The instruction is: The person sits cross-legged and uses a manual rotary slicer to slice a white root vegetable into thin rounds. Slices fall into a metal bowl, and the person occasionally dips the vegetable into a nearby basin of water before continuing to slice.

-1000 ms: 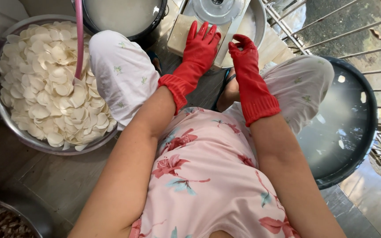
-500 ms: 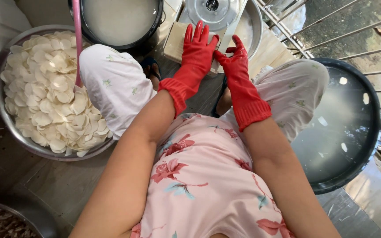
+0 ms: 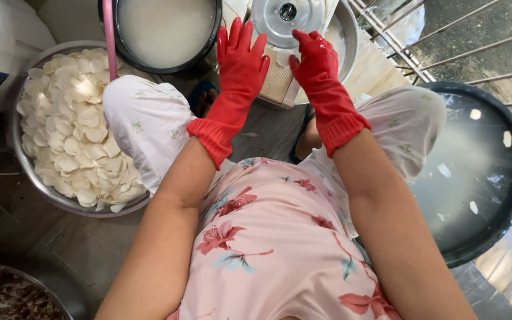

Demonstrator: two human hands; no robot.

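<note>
Pale slice [image 3: 284, 57]: thin, wet, likely slippery and easily torn; pinched at its edge by gloved right hand [image 3: 314, 59], best gripped lightly; left hand [image 3: 241, 56] spread flat, empty.

- Far ahead, the wooden board [image 3: 280, 80] and steel lid [image 3: 285, 21] block the way forward.
- Left, the bowl of white slices [image 3: 69, 127] and the pot of white liquid [image 3: 164, 29] crowd in.
- Right, the dark basin of water [image 3: 475, 172] and a railing [image 3: 445, 53] close that side.
- A narrow strip of floor [image 3: 262, 127] lies open between the knees.
</note>
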